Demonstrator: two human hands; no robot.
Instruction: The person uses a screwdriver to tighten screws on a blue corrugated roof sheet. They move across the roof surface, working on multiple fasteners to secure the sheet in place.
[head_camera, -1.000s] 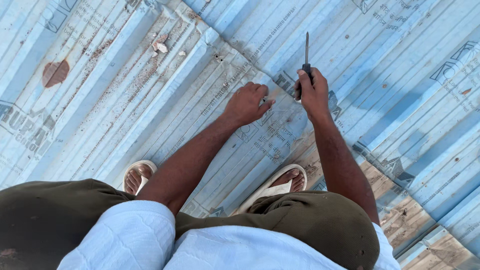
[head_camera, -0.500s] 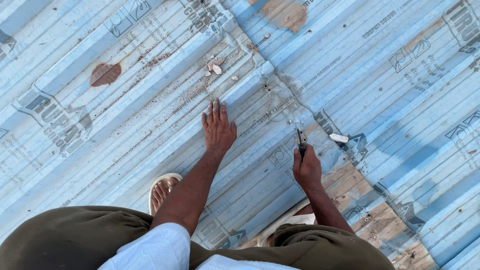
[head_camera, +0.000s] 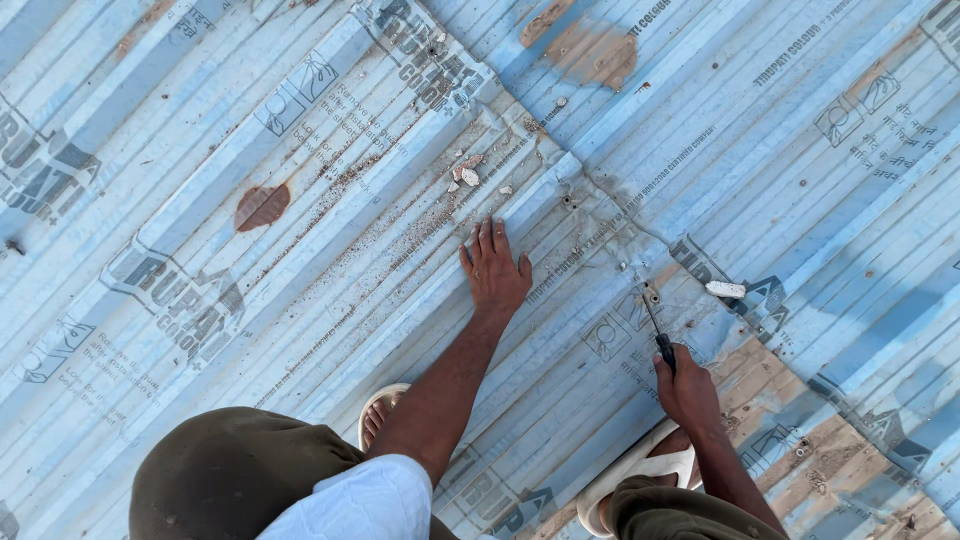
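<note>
I crouch on a pale blue corrugated metal roof sheet (head_camera: 300, 300). My left hand (head_camera: 493, 268) lies flat on a ridge of the sheet, fingers spread, holding nothing. My right hand (head_camera: 685, 388) grips the dark handle of a screwdriver (head_camera: 657, 330). Its thin shaft points up and left, with the tip at a small fastener (head_camera: 651, 296) where two sheets overlap. A second fastener (head_camera: 568, 200) sits further up the same seam.
Small white debris chips (head_camera: 466, 176) lie above my left hand, and a white fragment (head_camera: 725, 289) lies right of the screwdriver. Rust patches (head_camera: 262, 206) mark the sheet. My sandalled feet (head_camera: 640, 478) rest by exposed wooden boards (head_camera: 800, 430) at lower right.
The view has shifted, so the roof appears to slide down and right. My left hand stays flat on the sheet. My right hand has brought the screwdriver tip down to the fastener.
</note>
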